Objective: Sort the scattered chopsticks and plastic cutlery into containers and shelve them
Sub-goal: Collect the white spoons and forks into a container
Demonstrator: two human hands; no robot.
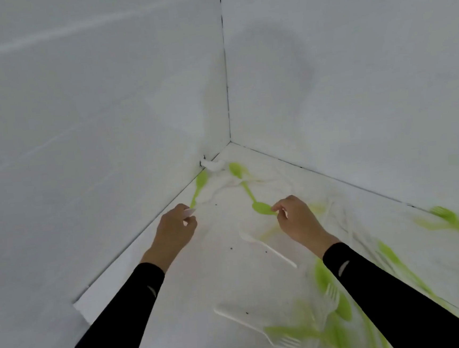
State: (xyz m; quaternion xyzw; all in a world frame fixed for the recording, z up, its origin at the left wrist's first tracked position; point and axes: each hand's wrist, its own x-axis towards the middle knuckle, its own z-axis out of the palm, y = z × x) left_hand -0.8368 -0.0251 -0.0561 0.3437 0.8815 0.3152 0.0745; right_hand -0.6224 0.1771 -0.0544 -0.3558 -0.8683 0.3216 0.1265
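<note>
Cutlery (268, 249) lies scattered, sorting barely begun — right hand (299, 223) pinches a green spoon (262, 208), left hand (172, 234) pinches a pale piece (190, 212)

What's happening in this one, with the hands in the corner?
A person in black sleeves reaches into the corner of a white surface strewn with plastic cutlery. The right hand pinches a green spoon at its bowl. The left hand, fingers curled, is at the handle end of a second green spoon lying by the left wall; whether it grips it is unclear. No container is in view.
</note>
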